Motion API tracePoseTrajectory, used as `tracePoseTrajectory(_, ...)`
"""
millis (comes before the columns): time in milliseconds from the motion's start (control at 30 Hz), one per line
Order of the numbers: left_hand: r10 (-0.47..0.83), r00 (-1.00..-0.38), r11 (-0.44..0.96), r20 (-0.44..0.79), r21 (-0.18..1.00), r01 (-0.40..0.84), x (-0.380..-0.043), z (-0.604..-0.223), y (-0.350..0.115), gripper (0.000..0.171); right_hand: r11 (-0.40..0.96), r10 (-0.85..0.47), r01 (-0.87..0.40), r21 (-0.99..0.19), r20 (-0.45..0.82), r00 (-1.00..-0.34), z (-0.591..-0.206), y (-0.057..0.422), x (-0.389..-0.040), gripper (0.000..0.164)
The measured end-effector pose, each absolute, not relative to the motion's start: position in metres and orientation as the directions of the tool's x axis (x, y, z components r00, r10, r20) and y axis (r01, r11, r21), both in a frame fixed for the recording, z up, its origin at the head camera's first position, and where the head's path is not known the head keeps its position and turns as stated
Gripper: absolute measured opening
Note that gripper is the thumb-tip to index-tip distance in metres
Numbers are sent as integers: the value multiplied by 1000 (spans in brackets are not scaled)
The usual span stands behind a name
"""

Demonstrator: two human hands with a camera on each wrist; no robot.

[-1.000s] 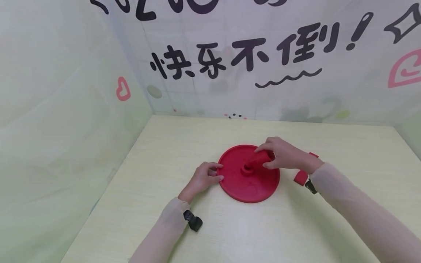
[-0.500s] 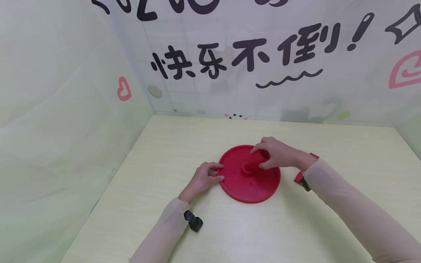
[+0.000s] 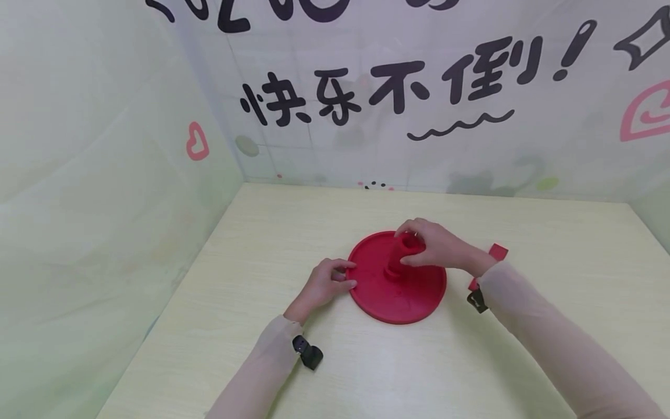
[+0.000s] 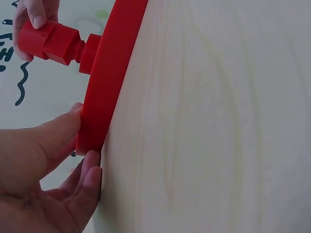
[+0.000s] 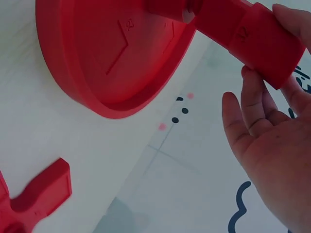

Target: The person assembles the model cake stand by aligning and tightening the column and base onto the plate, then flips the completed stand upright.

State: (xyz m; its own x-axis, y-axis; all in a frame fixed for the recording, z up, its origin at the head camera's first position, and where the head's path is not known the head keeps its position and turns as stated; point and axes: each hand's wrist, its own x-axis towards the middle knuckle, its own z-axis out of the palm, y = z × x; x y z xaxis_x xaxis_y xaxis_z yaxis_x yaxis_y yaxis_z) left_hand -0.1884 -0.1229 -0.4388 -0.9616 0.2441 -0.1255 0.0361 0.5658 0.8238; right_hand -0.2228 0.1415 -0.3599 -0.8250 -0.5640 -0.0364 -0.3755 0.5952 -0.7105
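A round red plastic disc [image 3: 377, 299] with a raised rim lies on the table, a short socket [image 4: 89, 53] standing at its centre. My left hand [image 3: 325, 281] pinches the disc's left edge between thumb and fingers. Over the socket, my right hand [image 3: 442, 247] grips a hollow red cylinder [image 3: 400, 256] near its upper end, thumb on the near side. The cylinder stands almost upright. In the left wrist view its narrow stepped end meets the socket, with a thin neck showing between. Embossed marks show on the cylinder [image 5: 248, 36] in the right wrist view.
A flat red piece with arms [image 3: 498, 252] lies on the table right of the disc, partly hidden by the right wrist. A printed cloth wall [image 3: 345, 151] stands behind the pale table [image 3: 282, 227], another along the left.
My right hand has moved left and swung the cylinder from leaning right to nearly upright over the socket. More of the flat red piece shows. My left hand and the disc stay put.
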Motion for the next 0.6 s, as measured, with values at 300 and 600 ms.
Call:
tracePoseTrajectory(300, 250, -961, 566, -121, 823, 43, -188, -438, -123, 35, 471, -530, -310, -826, 16, -848, -376, 140, -222, 54)
tracePoseTrajectory(600, 240, -962, 568, -133, 823, 28, -187, -437, -123, 35, 410, -555, -256, -875, -16, -832, -378, 139, -226, 56)
